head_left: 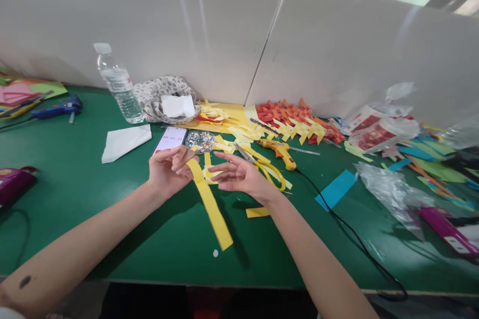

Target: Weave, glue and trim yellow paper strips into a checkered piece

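My left hand (170, 169) pinches one end of a long yellow paper strip (211, 204), which slants down toward me over the green table. Beside the strip, my right hand (239, 177) is open with its fingers stretched out, apart from the strip. Just beyond the right hand lie scissors (275, 172) with yellow handles. A yellow glue gun (279, 150) rests behind them. Yellow paper pieces (224, 144) are scattered past my fingers, and a short yellow strip (257, 212) lies near my right wrist.
A phone (170, 139) running a timer lies beside a round dish of small bits (201, 141). Behind stands a water bottle (119, 84). Woven orange and yellow paper fish (288, 117) lie along the partition. The glue gun's cord (337, 214) crosses the right side, near a plastic bag (392, 192).
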`<action>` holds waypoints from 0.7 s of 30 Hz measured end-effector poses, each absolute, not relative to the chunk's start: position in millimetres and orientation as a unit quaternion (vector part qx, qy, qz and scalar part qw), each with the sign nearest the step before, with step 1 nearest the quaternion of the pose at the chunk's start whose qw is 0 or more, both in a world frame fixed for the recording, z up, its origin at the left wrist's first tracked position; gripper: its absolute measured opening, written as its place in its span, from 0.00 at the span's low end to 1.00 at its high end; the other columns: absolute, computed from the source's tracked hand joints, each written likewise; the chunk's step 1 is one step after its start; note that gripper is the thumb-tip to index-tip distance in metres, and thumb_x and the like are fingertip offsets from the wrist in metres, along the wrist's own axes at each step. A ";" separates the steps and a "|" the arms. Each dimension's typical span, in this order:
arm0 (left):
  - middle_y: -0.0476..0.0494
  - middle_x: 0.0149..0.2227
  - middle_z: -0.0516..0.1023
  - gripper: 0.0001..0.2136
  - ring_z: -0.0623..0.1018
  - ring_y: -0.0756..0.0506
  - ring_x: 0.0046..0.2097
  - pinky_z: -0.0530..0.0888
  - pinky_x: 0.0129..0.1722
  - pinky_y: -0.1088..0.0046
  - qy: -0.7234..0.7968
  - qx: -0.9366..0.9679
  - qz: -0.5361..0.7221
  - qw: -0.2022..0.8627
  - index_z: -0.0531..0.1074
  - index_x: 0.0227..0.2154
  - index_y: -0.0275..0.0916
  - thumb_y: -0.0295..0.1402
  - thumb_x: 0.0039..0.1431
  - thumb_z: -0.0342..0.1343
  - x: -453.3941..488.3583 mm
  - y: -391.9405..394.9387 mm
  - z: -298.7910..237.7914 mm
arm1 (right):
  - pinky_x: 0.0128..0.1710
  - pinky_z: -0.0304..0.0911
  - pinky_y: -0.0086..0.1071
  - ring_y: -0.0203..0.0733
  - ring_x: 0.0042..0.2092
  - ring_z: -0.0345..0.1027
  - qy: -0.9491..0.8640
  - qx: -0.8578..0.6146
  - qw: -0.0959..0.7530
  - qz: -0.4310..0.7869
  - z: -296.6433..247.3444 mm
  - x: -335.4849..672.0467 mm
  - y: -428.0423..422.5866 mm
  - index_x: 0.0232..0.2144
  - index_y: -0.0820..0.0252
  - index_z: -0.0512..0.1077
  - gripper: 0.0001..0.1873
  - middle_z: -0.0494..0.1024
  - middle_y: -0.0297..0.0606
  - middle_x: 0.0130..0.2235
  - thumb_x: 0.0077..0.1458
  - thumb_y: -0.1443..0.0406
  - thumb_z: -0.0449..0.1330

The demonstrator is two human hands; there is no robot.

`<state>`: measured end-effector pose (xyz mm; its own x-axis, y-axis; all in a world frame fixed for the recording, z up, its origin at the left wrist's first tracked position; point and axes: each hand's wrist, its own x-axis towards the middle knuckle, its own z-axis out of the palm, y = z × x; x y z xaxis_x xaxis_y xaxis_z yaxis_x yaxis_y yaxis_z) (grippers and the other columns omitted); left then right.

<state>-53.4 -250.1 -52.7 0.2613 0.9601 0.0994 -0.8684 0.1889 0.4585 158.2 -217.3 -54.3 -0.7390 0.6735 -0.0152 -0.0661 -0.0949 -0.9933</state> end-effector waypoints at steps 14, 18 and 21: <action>0.46 0.31 0.66 0.08 0.67 0.48 0.30 0.68 0.32 0.68 0.258 0.360 0.522 0.728 0.66 0.27 0.40 0.39 0.46 0.53 -38.3 -250.7 -60.0 | 0.30 0.67 0.31 0.34 0.27 0.68 -0.763 -0.312 0.384 0.417 -53.0 142.3 -235.2 0.39 0.52 0.75 0.14 0.74 0.34 0.30 0.57 0.54 0.54; 0.46 0.45 0.68 0.11 0.70 0.50 0.34 0.68 0.32 0.72 0.386 0.455 0.517 0.614 0.69 0.37 0.42 0.37 0.49 0.56 -41.3 -243.8 -59.6 | 0.22 0.63 0.28 0.31 0.18 0.63 -0.660 -0.399 0.461 0.438 -52.1 150.3 -224.1 0.45 0.56 0.67 0.22 0.72 0.29 0.21 0.60 0.50 0.46; 0.47 0.39 0.71 0.08 0.70 0.48 0.36 0.67 0.32 0.73 0.492 0.585 0.490 0.420 0.68 0.34 0.41 0.35 0.50 0.58 -44.5 -238.4 -65.6 | 0.28 0.67 0.30 0.34 0.24 0.69 -0.623 -0.461 0.507 0.377 -52.6 157.9 -213.5 0.40 0.57 0.66 0.19 0.76 0.34 0.28 0.60 0.51 0.46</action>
<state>-44.5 -238.4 -65.6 0.0363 0.9864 0.1600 0.1644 -0.1638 0.9727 157.9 -213.5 -52.6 -0.0608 0.9568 0.2842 0.1929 0.2906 -0.9372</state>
